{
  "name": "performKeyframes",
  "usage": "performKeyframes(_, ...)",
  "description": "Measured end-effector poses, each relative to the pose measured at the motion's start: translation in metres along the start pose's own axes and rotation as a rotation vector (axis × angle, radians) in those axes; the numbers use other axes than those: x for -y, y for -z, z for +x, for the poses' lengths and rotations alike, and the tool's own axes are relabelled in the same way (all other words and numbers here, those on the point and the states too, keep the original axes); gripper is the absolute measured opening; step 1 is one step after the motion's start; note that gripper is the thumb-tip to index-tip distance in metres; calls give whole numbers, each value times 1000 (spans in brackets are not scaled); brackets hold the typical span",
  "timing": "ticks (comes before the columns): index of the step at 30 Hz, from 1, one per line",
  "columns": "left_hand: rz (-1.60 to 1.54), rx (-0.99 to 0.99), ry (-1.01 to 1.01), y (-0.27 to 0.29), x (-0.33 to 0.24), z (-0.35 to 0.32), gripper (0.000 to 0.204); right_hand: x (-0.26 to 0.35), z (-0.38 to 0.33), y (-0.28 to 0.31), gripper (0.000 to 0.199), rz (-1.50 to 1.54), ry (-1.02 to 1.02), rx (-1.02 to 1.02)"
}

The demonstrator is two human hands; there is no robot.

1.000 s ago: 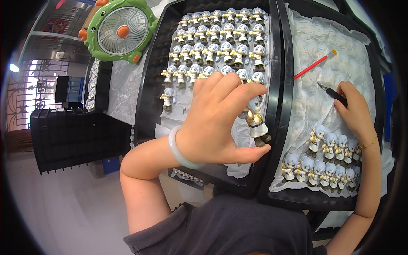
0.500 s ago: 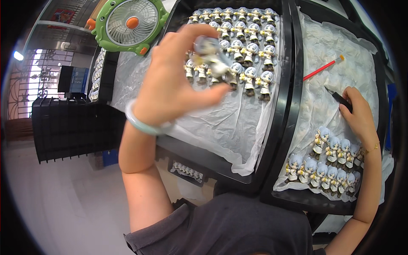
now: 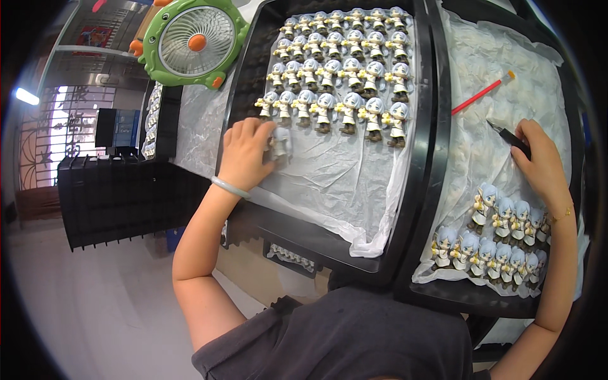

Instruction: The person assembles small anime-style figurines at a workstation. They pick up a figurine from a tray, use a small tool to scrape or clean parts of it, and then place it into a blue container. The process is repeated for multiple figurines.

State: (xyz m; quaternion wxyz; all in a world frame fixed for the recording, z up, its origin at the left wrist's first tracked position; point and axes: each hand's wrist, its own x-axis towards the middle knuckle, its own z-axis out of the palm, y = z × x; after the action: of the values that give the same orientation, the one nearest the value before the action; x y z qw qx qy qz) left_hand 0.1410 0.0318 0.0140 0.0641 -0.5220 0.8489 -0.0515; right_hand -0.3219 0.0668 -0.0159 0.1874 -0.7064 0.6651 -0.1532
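Observation:
Low over the left tray's paper lining, just in front of the nearest row, my left hand has a small figurine between thumb and fingers. That figurine is blurred and partly covered by the fingers. Several rows of like figurines, with pale blue hair and white clothes, lie beyond it in the black tray. Over the right tray, my right hand is closed round a craft knife with a black handle and pointed metal tip, aimed up and left.
A red rod with a yellow end lies on the right tray's white lining. More figurines stand in two rows at that tray's near end. A green fan is at the back left, above a black crate.
My left hand has come down and left, bringing the figurine from above the rows to the lining before them. My right hand keeps the craft knife in nearly the same place.

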Motion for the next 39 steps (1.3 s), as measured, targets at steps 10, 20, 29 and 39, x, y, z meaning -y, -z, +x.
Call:
performKeyframes(10,-438,-175,-651,93,-164,70,40,-2,2,8,19,-165,11,58)
performKeyframes(20,-385,179,-891,73,-228,122,31,1,4,5,19,-183,8,67)
performKeyframes(29,-1984,672,-334,74,-160,80,81,6,2,6,17,-176,-2,48)
performKeyframes(39,-1860,551,-587,61,-152,67,87,7,1,9,16,-121,11,29)
